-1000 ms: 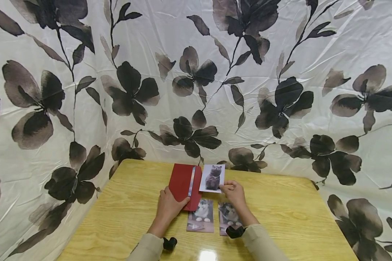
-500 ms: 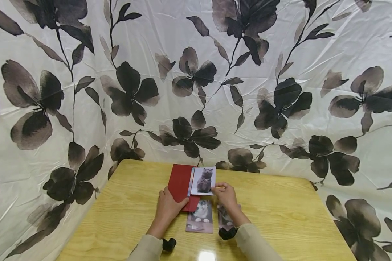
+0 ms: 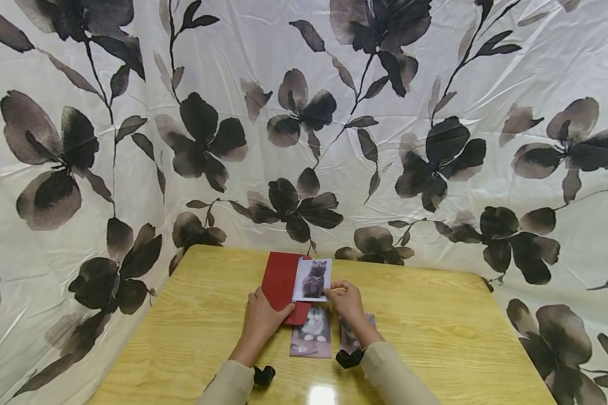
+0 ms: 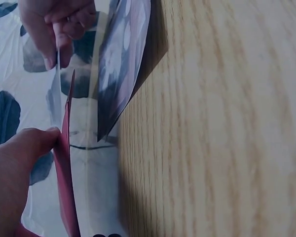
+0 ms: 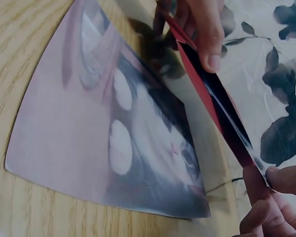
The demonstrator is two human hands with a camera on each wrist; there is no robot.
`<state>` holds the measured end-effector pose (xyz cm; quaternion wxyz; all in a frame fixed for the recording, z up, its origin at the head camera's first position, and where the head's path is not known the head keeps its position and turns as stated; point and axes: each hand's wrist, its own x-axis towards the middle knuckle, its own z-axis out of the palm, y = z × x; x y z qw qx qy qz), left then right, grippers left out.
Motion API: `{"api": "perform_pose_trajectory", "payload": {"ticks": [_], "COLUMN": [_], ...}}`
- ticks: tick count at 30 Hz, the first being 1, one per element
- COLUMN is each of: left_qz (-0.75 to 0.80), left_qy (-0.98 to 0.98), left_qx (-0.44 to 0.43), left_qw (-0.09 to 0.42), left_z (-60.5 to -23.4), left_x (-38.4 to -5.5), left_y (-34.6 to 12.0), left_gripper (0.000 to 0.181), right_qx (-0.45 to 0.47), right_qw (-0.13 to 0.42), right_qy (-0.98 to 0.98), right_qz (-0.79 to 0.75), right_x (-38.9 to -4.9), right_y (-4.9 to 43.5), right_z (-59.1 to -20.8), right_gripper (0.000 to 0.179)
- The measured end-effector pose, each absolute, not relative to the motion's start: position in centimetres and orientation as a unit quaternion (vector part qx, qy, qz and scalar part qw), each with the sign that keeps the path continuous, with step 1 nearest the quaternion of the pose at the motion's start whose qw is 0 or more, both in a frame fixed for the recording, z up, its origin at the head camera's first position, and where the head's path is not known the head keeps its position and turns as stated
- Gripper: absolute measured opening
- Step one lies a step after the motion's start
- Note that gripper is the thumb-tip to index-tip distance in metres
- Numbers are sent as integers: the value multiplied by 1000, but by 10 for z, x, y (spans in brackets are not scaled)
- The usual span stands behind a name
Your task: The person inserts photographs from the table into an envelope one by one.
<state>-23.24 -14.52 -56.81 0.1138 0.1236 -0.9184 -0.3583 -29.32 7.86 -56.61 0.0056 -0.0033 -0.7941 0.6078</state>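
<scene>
My left hand [image 3: 264, 319] grips the red envelope [image 3: 277, 281] with the thumb on its near face; the flap side faces right. With thumb and fingertips, my right hand [image 3: 347, 304] pinches the lower right corner of a photo of a grey cat [image 3: 314, 279]. That photo's left edge lies at the envelope's mouth; how far it sits inside I cannot tell. Edge-on in the right wrist view, the envelope [image 5: 202, 94] gapes between both hands. A printed photo of a black-and-white cat [image 3: 311, 340] lies on the table below the envelope.
Another cat photo [image 3: 348, 334] lies on the wooden table [image 3: 436, 337], partly hidden under my right hand. Behind the table's far edge hangs a white cloth [image 3: 375, 185] with dark flowers. Black wrist straps [image 3: 349, 358] show at my sleeves.
My right hand has moved left, carrying the grey cat photo from beside the envelope onto its mouth. The left hand and envelope have hardly moved.
</scene>
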Motion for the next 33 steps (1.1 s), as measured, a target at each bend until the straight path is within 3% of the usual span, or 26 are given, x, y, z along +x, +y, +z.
{"api": "perform_pose_trajectory", "payload": {"ticks": [13, 20, 33], "left_qz": [-357, -358, -358], "left_qy": [-920, -918, -919], "left_qx": [123, 122, 119], "left_qw": [110, 118, 116], "left_z": [-568, -566, -567], "left_x": [-232, -233, -231], "left_y": [-146, -146, -145], "left_gripper": [105, 103, 101], "right_qx": [-1, 45, 61], "right_qw": [5, 1, -7], "right_qy": [-793, -791, -797], "right_qz": [609, 610, 601], "right_x": [-292, -291, -288], "right_y": [69, 68, 54], "right_z": [-563, -561, -563], "right_gripper": [26, 36, 35]}}
